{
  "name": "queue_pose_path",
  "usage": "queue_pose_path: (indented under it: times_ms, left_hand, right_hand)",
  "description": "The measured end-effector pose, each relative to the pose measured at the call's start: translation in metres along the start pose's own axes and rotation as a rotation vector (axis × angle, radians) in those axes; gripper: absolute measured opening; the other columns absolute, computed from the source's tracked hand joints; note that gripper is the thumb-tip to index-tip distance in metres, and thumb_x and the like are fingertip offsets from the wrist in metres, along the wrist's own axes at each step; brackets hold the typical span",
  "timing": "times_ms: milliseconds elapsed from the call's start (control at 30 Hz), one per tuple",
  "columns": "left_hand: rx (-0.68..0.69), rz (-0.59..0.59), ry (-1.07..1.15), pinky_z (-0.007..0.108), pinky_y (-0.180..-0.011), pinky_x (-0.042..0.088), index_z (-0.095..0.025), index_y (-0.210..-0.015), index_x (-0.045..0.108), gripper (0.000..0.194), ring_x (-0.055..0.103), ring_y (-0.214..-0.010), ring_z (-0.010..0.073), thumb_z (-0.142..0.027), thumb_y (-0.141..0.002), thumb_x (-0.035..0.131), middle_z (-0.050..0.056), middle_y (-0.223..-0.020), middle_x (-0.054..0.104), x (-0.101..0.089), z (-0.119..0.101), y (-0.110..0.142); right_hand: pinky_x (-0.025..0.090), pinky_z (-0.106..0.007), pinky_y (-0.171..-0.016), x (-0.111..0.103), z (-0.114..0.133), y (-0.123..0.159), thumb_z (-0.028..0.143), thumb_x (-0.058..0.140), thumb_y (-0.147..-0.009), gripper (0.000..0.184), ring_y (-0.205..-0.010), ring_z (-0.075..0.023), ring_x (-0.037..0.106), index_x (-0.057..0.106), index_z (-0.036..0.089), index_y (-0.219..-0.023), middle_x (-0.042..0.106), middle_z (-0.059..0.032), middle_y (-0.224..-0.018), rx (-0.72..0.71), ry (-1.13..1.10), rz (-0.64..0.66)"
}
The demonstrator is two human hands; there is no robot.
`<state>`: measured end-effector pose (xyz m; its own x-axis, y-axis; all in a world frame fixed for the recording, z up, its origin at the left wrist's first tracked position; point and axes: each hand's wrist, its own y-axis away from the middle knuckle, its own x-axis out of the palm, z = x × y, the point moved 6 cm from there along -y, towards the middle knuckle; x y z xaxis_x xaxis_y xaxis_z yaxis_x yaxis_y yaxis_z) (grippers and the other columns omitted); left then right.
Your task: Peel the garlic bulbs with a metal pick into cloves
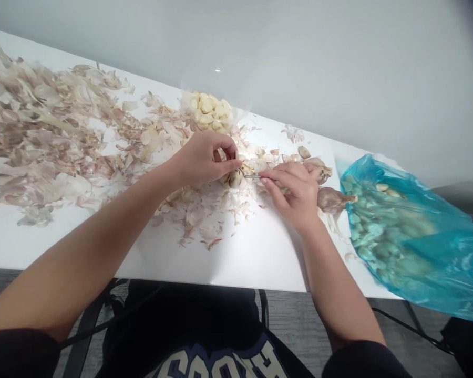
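Carefully, the left hand (pixel 203 160) is pinching a garlic clove (pixel 235 178) steady while the right hand (pixel 294 193) keeps a narrow grip, pressing a metal pick (pixel 252 177) against it.

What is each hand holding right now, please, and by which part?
The left hand grips an unpeeled garlic clove by its upper side; the right hand pinches a thin metal pick by its rear end, leaving the tip free.

On my feed, garlic skins (pixel 43 136) are piled on the table (pixel 228 262) left of the left hand (pixel 203 160); peeled cloves (pixel 208 111) sit just behind it; a plastic bag of garlic (pixel 402 241) lies right of the right hand (pixel 294 194).
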<state>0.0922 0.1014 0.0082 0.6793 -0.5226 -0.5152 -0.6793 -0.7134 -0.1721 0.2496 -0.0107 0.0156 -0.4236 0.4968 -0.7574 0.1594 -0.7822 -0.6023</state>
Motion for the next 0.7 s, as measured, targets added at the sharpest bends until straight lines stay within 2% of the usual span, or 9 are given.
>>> queue_pose_path:
  times_ms: [100,200,500,700]
  left_hand:
    - [-0.008,0.019,0.014,0.021,-0.05,0.036,-0.014,-0.073,0.069,0.015,0.045,-0.049,0.0049,-0.028,-0.077,0.07,0.0,-0.066,0.063,0.0,-0.001,0.0]
    - [-0.012,0.03,0.014,0.021,-0.051,0.036,-0.014,-0.075,0.07,0.015,0.046,-0.052,0.0054,-0.029,-0.077,0.07,0.0,-0.066,0.063,0.0,-0.004,0.001]
    - [0.018,0.034,-0.01,0.021,-0.053,0.035,-0.015,-0.076,0.07,0.015,0.046,-0.053,0.0062,-0.029,-0.08,0.067,-0.001,-0.064,0.062,0.003,-0.006,0.0]
    - [0.05,-0.004,-0.036,0.022,-0.054,0.034,-0.015,-0.072,0.068,0.014,0.043,-0.05,0.0058,-0.027,-0.079,0.067,-0.003,-0.058,0.058,0.003,-0.006,0.0]
  right_hand:
    - [0.036,-0.036,-0.075,0.002,-0.005,0.001,0.027,0.064,-0.089,0.01,-0.076,-0.0144,0.063,0.073,0.026,-0.091,0.069,0.0013,-0.082,0.127,-0.108,-0.031]
    - [0.04,-0.035,-0.072,0.002,-0.006,0.0,0.028,0.064,-0.089,0.01,-0.077,-0.0149,0.063,0.073,0.024,-0.091,0.069,-0.0001,-0.083,0.182,-0.21,-0.033]
    - [0.045,-0.034,-0.071,0.01,-0.012,-0.001,0.031,0.064,-0.089,0.015,-0.079,-0.0146,0.063,0.075,0.024,-0.096,0.07,-0.0026,-0.085,0.211,-0.253,0.05]
    - [0.049,-0.03,-0.073,0.011,-0.011,-0.004,0.025,0.063,-0.089,0.012,-0.077,-0.013,0.062,0.074,0.023,-0.093,0.071,-0.0018,-0.083,0.155,-0.336,0.037]
